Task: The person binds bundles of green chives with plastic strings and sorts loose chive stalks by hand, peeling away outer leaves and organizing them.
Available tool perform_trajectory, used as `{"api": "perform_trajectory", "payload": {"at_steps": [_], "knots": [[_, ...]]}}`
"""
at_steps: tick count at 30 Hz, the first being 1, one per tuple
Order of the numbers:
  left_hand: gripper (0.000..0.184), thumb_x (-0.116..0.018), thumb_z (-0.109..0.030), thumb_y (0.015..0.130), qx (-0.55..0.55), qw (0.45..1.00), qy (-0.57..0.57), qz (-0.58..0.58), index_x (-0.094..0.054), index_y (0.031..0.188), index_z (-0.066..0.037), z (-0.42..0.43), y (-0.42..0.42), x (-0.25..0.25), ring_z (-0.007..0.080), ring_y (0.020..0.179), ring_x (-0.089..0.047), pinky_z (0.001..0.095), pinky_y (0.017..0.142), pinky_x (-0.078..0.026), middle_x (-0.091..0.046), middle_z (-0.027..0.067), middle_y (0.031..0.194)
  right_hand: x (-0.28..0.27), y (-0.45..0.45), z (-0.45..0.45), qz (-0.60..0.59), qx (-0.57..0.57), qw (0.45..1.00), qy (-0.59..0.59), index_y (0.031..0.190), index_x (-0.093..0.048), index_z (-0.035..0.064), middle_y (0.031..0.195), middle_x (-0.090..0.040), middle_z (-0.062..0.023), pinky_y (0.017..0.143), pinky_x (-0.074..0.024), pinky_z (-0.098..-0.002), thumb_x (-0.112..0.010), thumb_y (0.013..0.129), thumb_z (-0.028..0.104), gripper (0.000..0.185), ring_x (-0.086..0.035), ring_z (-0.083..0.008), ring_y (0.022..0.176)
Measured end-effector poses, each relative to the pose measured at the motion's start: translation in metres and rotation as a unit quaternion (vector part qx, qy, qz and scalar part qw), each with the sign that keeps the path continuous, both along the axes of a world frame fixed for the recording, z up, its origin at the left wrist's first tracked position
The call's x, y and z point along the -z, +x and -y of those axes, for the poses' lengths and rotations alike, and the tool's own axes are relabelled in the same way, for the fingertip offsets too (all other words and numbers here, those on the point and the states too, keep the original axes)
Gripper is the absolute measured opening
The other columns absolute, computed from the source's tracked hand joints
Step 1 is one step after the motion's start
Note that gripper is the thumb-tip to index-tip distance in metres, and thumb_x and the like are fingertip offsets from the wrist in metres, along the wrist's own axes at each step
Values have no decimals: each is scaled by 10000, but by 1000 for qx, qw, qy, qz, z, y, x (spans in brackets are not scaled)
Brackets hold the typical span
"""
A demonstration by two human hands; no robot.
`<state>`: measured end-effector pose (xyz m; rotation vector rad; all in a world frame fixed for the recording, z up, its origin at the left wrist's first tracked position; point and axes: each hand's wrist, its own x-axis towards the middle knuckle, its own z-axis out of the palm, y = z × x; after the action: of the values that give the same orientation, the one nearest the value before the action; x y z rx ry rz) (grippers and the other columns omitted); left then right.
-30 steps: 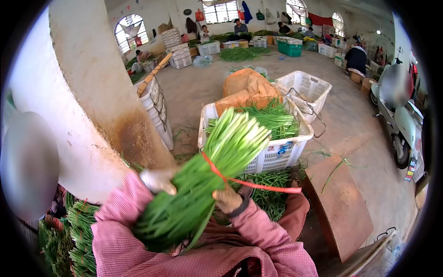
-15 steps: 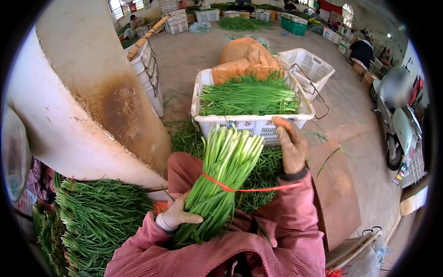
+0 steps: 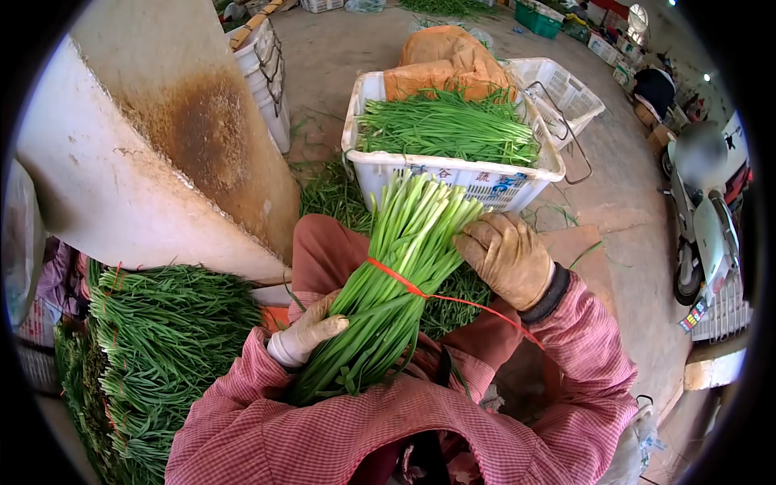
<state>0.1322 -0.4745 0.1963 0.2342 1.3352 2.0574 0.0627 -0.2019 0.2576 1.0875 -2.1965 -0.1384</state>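
A thick bunch of garlic chives (image 3: 380, 291) lies slantwise over my lap, pale stem ends pointing away from me. A red tie (image 3: 396, 276) goes around its middle, and its loose tail trails right across my right sleeve. My gloved left hand (image 3: 311, 330) is closed around the leafy lower part, thumb on top. At the right side of the stem ends, my gloved right hand (image 3: 505, 255) presses with curled fingers; the fingertips are partly hidden. Just beyond the bunch stands a white crate (image 3: 453, 167) with loose garlic chives (image 3: 449, 128) in it.
Tied bunches (image 3: 178, 356) are stacked at my left beside a stained pillar (image 3: 202, 129). An orange sack (image 3: 453, 61) lies at the crate's back, with another white crate (image 3: 558, 93) behind it. A scooter (image 3: 703, 234) stands at the right; a person (image 3: 653, 93) crouches farther back.
My right hand has come down from above the crate's front edge to the side of the stem ends. The red tail now hangs slack toward my sleeve. The view has tipped downward.
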Motion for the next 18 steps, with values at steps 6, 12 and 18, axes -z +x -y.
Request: {"api": "perform_trajectory", "payload": {"at_steps": [6,12,18], "knots": [[692,-588,-387,756,-2,1000,4,0,-307,1267,-12,-1,0,-2,170,1059,-458,304,902,-372,-461,85,1183,14,-15,-6,-63,-4,998,2,838,-514,127,825,-467,-2,717,-424,-274,-558,636,117,206,-485,-151,792],[713,-602,-412,741,-6,1000,1,4,-322,1257,-7,5,0,-1,167,1044,-466,297,894,-377,-474,86,1169,4,-34,-9,28,-9,997,-71,880,-535,87,775,-585,-67,607,-465,-328,-542,661,64,220,-569,-230,694],[720,-590,-427,746,-3,1000,0,14,-319,1262,-4,12,1,4,165,1044,-466,296,895,-375,-474,83,1168,3,-78,-89,82,280,938,-190,936,-536,65,790,-592,-156,590,-463,-349,-523,729,23,212,-581,-306,706]]}}
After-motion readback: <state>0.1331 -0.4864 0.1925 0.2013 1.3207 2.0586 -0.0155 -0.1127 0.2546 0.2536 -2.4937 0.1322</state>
